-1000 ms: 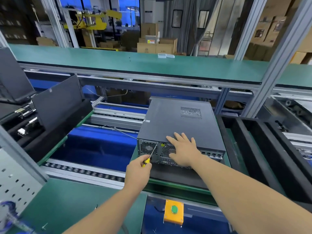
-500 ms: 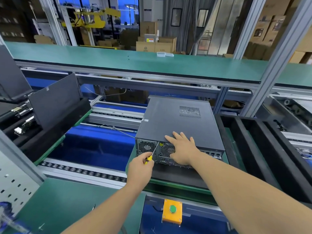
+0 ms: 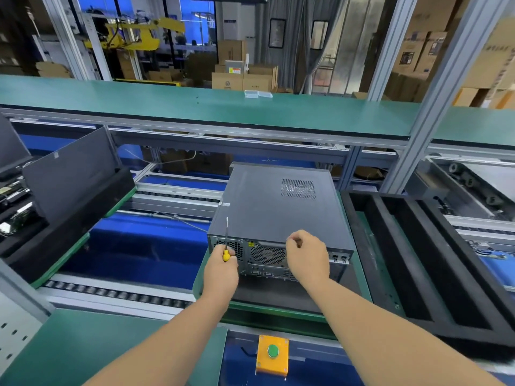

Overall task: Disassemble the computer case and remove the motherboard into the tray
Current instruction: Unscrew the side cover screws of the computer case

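Note:
A dark grey computer case (image 3: 273,210) lies flat on a green pallet (image 3: 278,309), rear panel with fan grilles toward me. My left hand (image 3: 221,270) grips a yellow-handled screwdriver (image 3: 226,246) with its shaft pointing up in front of the case's near left corner. At the top rear edge of the case, my right hand (image 3: 308,256) has its fingers curled, pinching at something small there; what it pinches is hidden. A black slotted foam tray (image 3: 418,260) stands to the right of the case.
A second black tray (image 3: 69,218) with a dark panel leaning in it sits at the left. Blue conveyor bed and rollers (image 3: 117,293) run between. An orange box with a green button (image 3: 272,355) is near me. A green shelf (image 3: 209,107) spans above.
My right hand lifted off the case lid, where it lay flat, and curled its fingers at the rear top edge. The screwdriver in my left hand swung from slanted to upright.

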